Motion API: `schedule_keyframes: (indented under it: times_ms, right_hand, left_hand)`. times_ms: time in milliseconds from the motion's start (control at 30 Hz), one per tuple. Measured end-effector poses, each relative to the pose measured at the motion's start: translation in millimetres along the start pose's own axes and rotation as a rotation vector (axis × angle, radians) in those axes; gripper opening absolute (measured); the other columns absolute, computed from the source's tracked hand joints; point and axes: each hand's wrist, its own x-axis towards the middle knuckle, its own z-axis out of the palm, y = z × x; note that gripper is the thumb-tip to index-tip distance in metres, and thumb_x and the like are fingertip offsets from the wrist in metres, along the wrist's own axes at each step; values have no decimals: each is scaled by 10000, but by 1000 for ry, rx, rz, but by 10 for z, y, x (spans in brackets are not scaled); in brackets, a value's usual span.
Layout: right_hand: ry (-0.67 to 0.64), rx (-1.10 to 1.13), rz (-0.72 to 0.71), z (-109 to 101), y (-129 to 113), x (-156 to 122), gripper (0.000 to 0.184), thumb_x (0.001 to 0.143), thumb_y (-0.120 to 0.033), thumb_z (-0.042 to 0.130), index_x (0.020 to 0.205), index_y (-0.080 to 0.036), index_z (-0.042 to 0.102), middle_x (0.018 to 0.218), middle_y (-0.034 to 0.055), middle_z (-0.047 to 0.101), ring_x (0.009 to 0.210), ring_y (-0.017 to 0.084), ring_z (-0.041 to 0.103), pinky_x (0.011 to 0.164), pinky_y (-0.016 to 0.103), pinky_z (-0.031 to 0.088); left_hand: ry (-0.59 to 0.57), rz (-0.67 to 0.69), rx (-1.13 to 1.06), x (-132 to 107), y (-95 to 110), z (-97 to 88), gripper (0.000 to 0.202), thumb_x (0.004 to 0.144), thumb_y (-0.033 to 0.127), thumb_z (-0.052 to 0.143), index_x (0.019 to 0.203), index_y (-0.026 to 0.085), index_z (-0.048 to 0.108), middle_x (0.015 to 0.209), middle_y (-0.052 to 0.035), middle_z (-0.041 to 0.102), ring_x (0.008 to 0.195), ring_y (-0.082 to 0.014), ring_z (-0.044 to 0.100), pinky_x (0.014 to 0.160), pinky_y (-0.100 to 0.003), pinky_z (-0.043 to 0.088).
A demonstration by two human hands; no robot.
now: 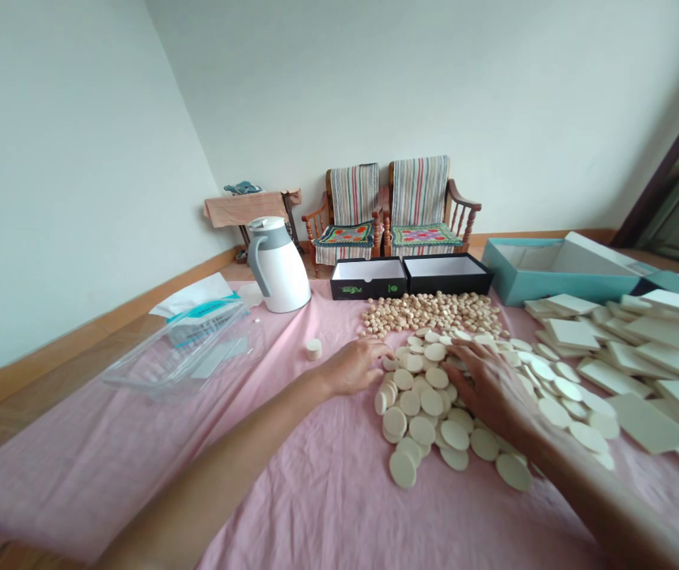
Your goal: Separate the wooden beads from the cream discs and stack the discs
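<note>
A spread pile of pale round wooden discs (431, 402) lies on the pink cloth in front of me. At the left edge of this pile is my left hand (356, 366), its fingers reaching to the discs, thumb and fingers slightly apart. My right hand (487, 381) rests over the middle of the pile, palm down, thumb spread from the fingers. Discs under that palm are hidden, and I see none clearly gripped by either hand. A short stack of discs (314, 349) stands alone to the left of my left hand.
Small wooden beads (434, 313) lie behind the discs, before two black boxes (369, 290). Square wooden tiles (665, 348) and a teal box (559, 273) are at right. A white jug (283, 273) and a clear plastic tray (179, 360) stand left on the pink cloth (304, 483).
</note>
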Motion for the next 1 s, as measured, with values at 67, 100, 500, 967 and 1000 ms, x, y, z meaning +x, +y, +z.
schedule_keyframes:
  times_ms: [67,100,500,967,1000]
  right_hand:
    - [0,11,-3,-8,-4,0,339,898,-342,384,1096,-160,589,1153,124,604,989,259,570,825,402,453]
    - [-1,16,-6,-10,-5,0,334,896,-342,388,1092,-163,591,1150,124,605,992,257,570,824,400,454]
    - [12,14,-19,48,40,5,324,893,-348,399,1079,-170,596,1143,119,608,982,255,572,816,391,454]
    - [6,-4,-22,71,51,-3,344,894,-365,411,1103,-155,586,1153,127,606,1021,270,560,844,409,457]
    - [6,-2,-21,65,46,-3,343,896,-365,406,1100,-155,586,1151,128,606,1020,269,562,846,409,456]
  left_hand:
    - [-33,17,7,98,-14,59,301,713,56,539,973,177,633,944,-59,665,927,-199,593,847,-310,444]
    - [-37,29,11,136,-30,80,292,706,46,532,952,170,629,931,-61,664,913,-198,594,835,-307,444]
    - [57,-44,-22,-75,-216,33,425,683,9,486,1050,176,618,990,-57,624,840,-153,583,751,-252,464]
    - [-7,70,54,72,-204,151,322,784,88,525,1073,175,639,1037,-72,664,1016,-206,568,943,-349,403]
    - [-14,76,60,86,-203,157,326,781,86,523,1073,172,640,1022,-74,662,1000,-205,571,928,-344,410]
